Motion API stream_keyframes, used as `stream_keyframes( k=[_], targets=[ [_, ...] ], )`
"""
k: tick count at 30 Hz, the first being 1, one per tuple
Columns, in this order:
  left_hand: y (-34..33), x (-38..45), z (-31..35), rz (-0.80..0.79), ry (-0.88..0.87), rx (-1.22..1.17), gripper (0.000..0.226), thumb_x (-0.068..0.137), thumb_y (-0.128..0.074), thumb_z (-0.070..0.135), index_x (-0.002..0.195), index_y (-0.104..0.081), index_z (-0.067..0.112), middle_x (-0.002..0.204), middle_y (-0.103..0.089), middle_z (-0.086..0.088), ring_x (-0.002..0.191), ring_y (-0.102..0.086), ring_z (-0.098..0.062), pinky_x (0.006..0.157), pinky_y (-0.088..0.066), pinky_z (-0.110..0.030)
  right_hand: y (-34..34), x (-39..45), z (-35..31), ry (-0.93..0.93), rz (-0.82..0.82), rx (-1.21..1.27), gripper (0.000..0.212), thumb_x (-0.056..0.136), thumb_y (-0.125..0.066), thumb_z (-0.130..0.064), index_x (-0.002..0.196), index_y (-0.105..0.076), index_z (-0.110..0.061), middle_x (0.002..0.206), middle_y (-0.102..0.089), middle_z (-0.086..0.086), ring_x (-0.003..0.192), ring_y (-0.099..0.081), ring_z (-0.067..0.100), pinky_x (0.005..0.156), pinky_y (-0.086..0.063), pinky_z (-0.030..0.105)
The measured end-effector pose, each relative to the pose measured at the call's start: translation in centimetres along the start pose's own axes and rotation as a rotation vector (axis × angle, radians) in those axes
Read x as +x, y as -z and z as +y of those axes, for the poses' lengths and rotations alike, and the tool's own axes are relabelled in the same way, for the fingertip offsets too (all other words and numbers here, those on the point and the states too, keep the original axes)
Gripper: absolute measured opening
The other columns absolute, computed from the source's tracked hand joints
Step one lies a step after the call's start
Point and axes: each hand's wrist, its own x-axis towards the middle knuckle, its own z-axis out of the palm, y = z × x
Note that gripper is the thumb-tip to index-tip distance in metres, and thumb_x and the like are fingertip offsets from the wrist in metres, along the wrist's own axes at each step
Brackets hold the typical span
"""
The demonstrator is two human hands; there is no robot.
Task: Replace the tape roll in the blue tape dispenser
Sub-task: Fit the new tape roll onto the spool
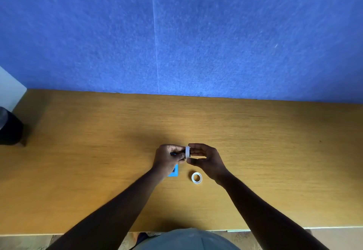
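Observation:
A white tape roll [187, 152] stands on edge in the air between my two hands, above the middle of the wooden table [98, 151]. My right hand [206, 159] pinches it from the right with thumb and fingers. My left hand [169, 158] is closed around a small dark blue part [173, 154] pressed against the roll's left side. Under my left wrist lies the blue tape dispenser [173, 172], mostly hidden. A second white tape roll [196, 178] lies flat on the table just right of the dispenser, below my right hand.
A blue felt partition [176, 33] rises along the table's far edge. A dark object [8, 130] sits beyond the table's left end. The table's near edge runs just in front of my body.

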Motion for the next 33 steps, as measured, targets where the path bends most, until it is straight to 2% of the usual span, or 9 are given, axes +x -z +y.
stream_keyframes(
  k=[3,8,13,15,20,24,28,33],
  targets=[
    [0.3,0.0,-0.3,0.011,-0.004,-0.008,0.028,0.082,-0.074,-0.007,0.11,-0.071,-0.006,0.102,-0.076,-0.02,0.089,-0.077,-0.025,0.083,-0.063,-0.041,-0.4,0.0,-0.1,0.011,0.007,-0.001,0.057,0.078,-0.091,-0.014,0.131,-0.071,-0.02,0.117,-0.079,-0.005,0.112,-0.073,0.006,0.1,-0.061,0.045],
    [0.7,0.0,-0.5,0.03,-0.007,0.016,0.026,0.083,-0.073,-0.006,0.109,-0.071,-0.004,0.103,-0.076,-0.018,0.087,-0.077,-0.022,0.078,-0.064,-0.034,-1.1,-0.1,-0.2,0.022,0.014,0.034,0.056,0.077,-0.09,-0.004,0.128,-0.072,-0.016,0.116,-0.081,0.0,0.109,-0.076,0.01,0.099,-0.062,0.038],
    [1.1,-0.1,-0.3,0.056,-0.016,0.102,0.026,0.084,-0.074,-0.004,0.109,-0.071,-0.002,0.103,-0.076,-0.015,0.085,-0.077,-0.019,0.075,-0.064,-0.03,-1.7,0.0,-0.5,0.053,0.003,0.031,0.055,0.076,-0.087,0.005,0.125,-0.074,-0.018,0.109,-0.081,-0.004,0.102,-0.077,0.005,0.09,-0.061,0.022],
    [1.3,-0.2,-0.2,0.073,-0.032,0.127,0.025,0.084,-0.074,-0.003,0.109,-0.072,0.0,0.102,-0.076,-0.011,0.083,-0.077,-0.016,0.073,-0.064,-0.027,-1.9,0.0,-0.7,0.063,0.003,0.021,0.056,0.077,-0.087,0.005,0.126,-0.074,-0.018,0.109,-0.081,-0.006,0.102,-0.077,0.004,0.092,-0.061,0.022],
    [1.7,-0.6,0.0,0.099,-0.069,0.148,0.023,0.084,-0.075,0.0,0.107,-0.074,0.005,0.086,-0.075,0.005,0.072,-0.075,-0.003,0.065,-0.059,-0.016,-2.2,0.2,-1.1,0.041,-0.006,0.064,0.056,0.08,-0.084,0.006,0.132,-0.071,-0.013,0.117,-0.08,0.005,0.111,-0.076,0.013,0.097,-0.061,0.029],
    [2.0,-0.9,0.0,0.11,-0.085,0.154,0.022,0.085,-0.076,0.004,0.107,-0.076,0.007,0.091,-0.077,0.0,0.076,-0.076,-0.008,0.071,-0.062,-0.023,-2.4,-0.1,-1.1,0.043,-0.025,0.058,0.051,0.087,-0.079,0.003,0.135,-0.067,-0.01,0.121,-0.078,0.004,0.112,-0.075,0.01,0.093,-0.061,0.022],
    [2.1,-0.8,-0.2,0.128,-0.085,0.195,0.022,0.084,-0.078,0.006,0.106,-0.077,0.009,0.088,-0.076,0.005,0.078,-0.075,-0.007,0.074,-0.064,-0.027,-2.3,-0.2,-0.7,0.029,-0.024,0.058,0.033,0.096,-0.067,0.004,0.127,-0.071,-0.008,0.114,-0.08,0.002,0.105,-0.076,0.005,0.089,-0.06,0.022],
    [2.3,-0.8,-0.4,0.104,-0.08,0.216,0.025,0.082,-0.079,0.006,0.106,-0.077,0.01,0.094,-0.078,0.001,0.081,-0.075,-0.009,0.079,-0.064,-0.033,-2.4,-0.3,-0.8,0.05,0.016,0.039,0.034,0.095,-0.066,0.008,0.123,-0.077,-0.009,0.115,-0.081,0.004,0.106,-0.076,0.012,0.092,-0.059,0.026]
  ],
)
